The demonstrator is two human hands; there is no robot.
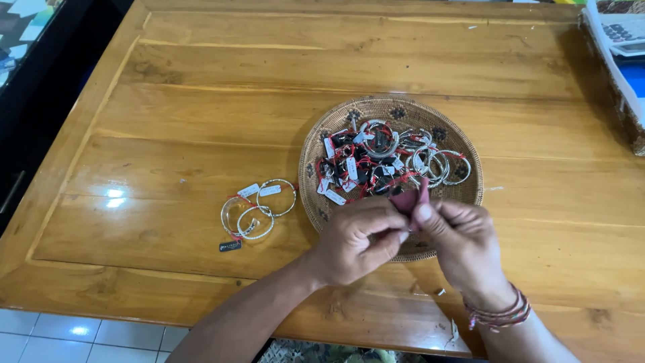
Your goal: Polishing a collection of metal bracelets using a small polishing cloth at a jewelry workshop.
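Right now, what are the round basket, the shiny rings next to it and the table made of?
The round basket looks woven from plant fibre, maybe rattan: tan coils with a dark pattern near the rim. The three bangles beside it look like silvery metal, polished, since they gleam. The table looks like varnished wood: grain, plank seams and a glossy light reflection. The reddish piece pinched between both hands may be cloth; hard to tell.

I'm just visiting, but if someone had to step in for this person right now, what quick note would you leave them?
Left hand and right hand: both pinch a small dark red cloth between them, over the near rim of the woven basket.
Basket: holds a heap of tagged silver bangles with red strings.
Done: three bangles lie out on the wooden table, left of the basket.
Left: the heap in the basket.
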